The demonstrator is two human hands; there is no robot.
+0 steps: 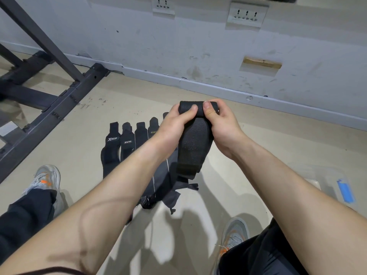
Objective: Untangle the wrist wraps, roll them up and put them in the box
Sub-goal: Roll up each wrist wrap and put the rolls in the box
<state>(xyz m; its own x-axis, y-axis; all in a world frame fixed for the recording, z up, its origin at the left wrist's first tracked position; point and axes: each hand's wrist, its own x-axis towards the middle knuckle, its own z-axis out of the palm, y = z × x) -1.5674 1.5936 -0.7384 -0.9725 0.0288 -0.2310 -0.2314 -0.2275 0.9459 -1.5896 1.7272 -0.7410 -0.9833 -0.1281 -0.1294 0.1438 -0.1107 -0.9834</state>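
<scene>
Rolling in hand on one black wrist wrap

Both hands meet at frame centre: the left hand [176,124] and right hand [220,124] each pinch the rolled far end of the wrist wrap [195,139], thumbs on top. Its long axis runs from that roll back toward the person, the loose tail hanging below the hands.

More flat wraps [127,147] lie in a row on the floor [139,92], left of centre. White print reads "XTEP", the next perhaps "BNCYO", and a yellow one starts "XUE".

What looks like a clear box [333,179] sits at the right edge, nearer the right hand.

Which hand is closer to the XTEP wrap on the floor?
Left. The left hand is just right of the XTEP wrap; the right hand is farther right.
</scene>
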